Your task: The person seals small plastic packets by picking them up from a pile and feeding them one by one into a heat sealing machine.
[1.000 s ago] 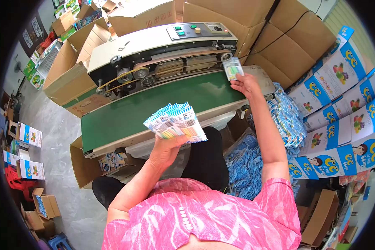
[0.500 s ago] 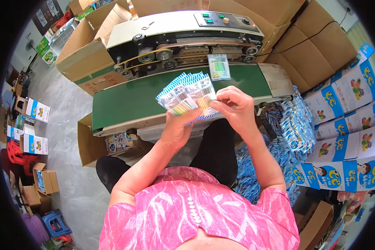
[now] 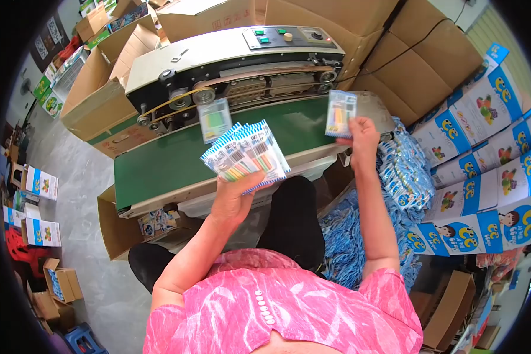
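My left hand [image 3: 237,192] is closed around the lower part of a fanned stack of clear packets [image 3: 251,154], which have blue-striped edges and colourful sticks inside. This stack is held above the front edge of a green conveyor belt [image 3: 153,154]. My right hand [image 3: 364,137] pinches the lower right corner of a single packet [image 3: 341,113], upright over the right end of the belt. Further left, another packet [image 3: 215,121] with green contents has its top edge at the rollers of the sealing machine [image 3: 230,68].
A heap of blue packets [image 3: 404,171] lies to the right of the belt, beside printed cartons [image 3: 484,189]. Open cardboard boxes [image 3: 91,88] stand behind and left of the machine. Under the belt is a box [image 3: 115,221] with packets inside.
My right hand has moved right, away from the stack, carrying one packet. The packet at the machine has travelled left along the belt. The camera view has shifted slightly.
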Motion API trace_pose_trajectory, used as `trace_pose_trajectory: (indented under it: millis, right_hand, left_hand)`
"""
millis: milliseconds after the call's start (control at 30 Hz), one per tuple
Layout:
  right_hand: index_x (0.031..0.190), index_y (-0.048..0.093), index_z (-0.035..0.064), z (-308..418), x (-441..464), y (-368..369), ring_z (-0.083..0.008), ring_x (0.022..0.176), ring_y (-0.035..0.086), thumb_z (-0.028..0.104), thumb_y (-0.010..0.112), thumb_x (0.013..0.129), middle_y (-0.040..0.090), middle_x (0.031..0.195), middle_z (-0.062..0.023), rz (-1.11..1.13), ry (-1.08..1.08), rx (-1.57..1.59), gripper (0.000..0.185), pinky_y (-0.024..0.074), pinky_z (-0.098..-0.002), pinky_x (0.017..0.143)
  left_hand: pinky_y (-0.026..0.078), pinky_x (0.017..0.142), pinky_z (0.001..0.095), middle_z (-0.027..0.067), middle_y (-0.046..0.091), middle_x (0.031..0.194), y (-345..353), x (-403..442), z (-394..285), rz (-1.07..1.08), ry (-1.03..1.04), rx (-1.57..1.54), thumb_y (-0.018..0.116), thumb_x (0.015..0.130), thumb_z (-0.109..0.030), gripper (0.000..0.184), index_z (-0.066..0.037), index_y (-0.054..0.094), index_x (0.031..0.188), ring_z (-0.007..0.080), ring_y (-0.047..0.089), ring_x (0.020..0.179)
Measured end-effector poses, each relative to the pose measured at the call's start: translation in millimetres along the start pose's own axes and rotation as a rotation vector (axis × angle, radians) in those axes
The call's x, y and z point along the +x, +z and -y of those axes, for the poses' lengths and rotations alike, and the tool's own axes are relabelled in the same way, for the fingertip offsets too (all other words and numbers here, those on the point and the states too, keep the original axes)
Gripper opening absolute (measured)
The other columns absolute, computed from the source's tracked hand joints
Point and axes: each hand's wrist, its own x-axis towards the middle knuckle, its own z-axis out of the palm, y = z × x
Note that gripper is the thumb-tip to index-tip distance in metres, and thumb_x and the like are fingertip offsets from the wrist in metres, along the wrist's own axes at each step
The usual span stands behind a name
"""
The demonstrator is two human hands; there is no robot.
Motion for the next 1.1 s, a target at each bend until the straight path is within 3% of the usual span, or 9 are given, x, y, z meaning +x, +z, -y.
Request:
trace_pose_trajectory:
  millis: [400,500,567,633,800,900,933,1033,1100]
  right_hand:
    - [0.091,0.061,0.0008,-27,88,20,-0.014,0.073,0.062,0.017,0.063,0.089,0.064,0.088,-0.0063,0.112,0.105,-0.183,0.016,0.0557,-0.0298,0.057]
    - [0.089,0.063,0.0003,2,55,31,-0.0102,0.074,0.058,0.021,0.065,0.088,0.064,0.085,-0.0036,-0.004,-0.544,-0.841,0.021,0.0508,-0.0275,0.065]
    - [0.09,0.066,0.0001,37,1,55,-0.0084,0.078,0.058,0.025,0.068,0.085,0.066,0.085,-0.003,0.396,-0.079,-0.317,0.026,0.046,-0.0254,0.07]
    - [0.092,0.068,0.0001,55,-39,70,-0.0072,0.078,0.058,0.02,0.067,0.087,0.066,0.084,-0.002,0.735,-0.003,-0.143,0.02,0.046,-0.0246,0.069]
    - [0.09,0.069,-0.0002,55,-76,83,-0.0073,0.08,0.059,0.011,0.063,0.09,0.067,0.087,-0.0024,0.819,0.062,-0.068,0.013,0.047,-0.0248,0.069]
    - [0.092,0.067,-0.0016,53,-81,87,-0.0063,0.076,0.06,0.006,0.059,0.092,0.068,0.087,-0.0034,0.48,-0.706,-0.41,0.011,0.0496,-0.0236,0.065]
    - [0.092,0.067,-0.0016,53,-83,87,-0.0063,0.076,0.06,0.006,0.059,0.092,0.068,0.087,-0.0034,0.479,-0.706,-0.411,0.011,0.0496,-0.0236,0.065]
    - [0.096,0.065,-0.0016,59,-89,84,-0.0082,0.073,0.062,0.007,0.06,0.091,0.069,0.088,-0.0054,0.375,-0.085,-0.055,0.011,0.0515,-0.0222,0.057]
    - [0.097,0.065,-0.0015,51,-88,79,-0.0087,0.072,0.062,0.008,0.061,0.091,0.068,0.087,-0.0052,0.41,-0.046,-0.031,0.012,0.0519,-0.0219,0.056]
  left_hand:
    - [0.051,0.089,0.0351,0.0068,0.065,0.109,0,-4,-7,0.033,-0.028,0.053,0.07,0.075,0.005,0.045,-0.006,0.057,0.116,0.0199,0.063,0.1]
    - [0.051,0.089,0.0356,0.007,0.065,0.109,-4,-3,-12,0.019,-0.021,0.055,0.07,0.075,0.004,0.045,-0.006,0.057,0.117,0.02,0.063,0.101]
    - [0.051,0.09,0.0361,0.0068,0.065,0.109,-4,1,-11,0.014,-0.026,0.046,0.07,0.076,0.003,0.046,-0.006,0.057,0.119,0.0197,0.063,0.101]
    - [0.051,0.09,0.0363,0.0067,0.065,0.109,-4,2,-10,0.001,-0.025,0.049,0.07,0.076,0.002,0.046,-0.005,0.056,0.119,0.0196,0.063,0.101]
    - [0.052,0.088,0.0366,0.0069,0.064,0.11,-1,3,-9,0.029,-0.017,0.038,0.069,0.077,0.0,0.046,-0.005,0.055,0.121,0.0193,0.063,0.101]
    - [0.053,0.086,0.0366,0.0071,0.064,0.111,-1,3,-9,0.036,-0.022,0.033,0.069,0.078,0.0,0.046,-0.005,0.054,0.121,0.0193,0.063,0.101]
    - [0.054,0.085,0.0364,0.0071,0.064,0.11,-1,3,-8,0.028,-0.013,0.027,0.069,0.078,0.0,0.045,-0.005,0.055,0.121,0.0193,0.064,0.1]
    - [0.054,0.084,0.036,0.0069,0.065,0.11,1,5,-6,0.022,0.005,0.011,0.068,0.079,-0.001,0.044,-0.006,0.055,0.12,0.0194,0.064,0.099]
    - [0.054,0.084,0.0357,0.0068,0.065,0.109,3,5,-5,-0.004,0.0,0.004,0.068,0.079,0.0,0.043,-0.006,0.055,0.119,0.0195,0.064,0.098]
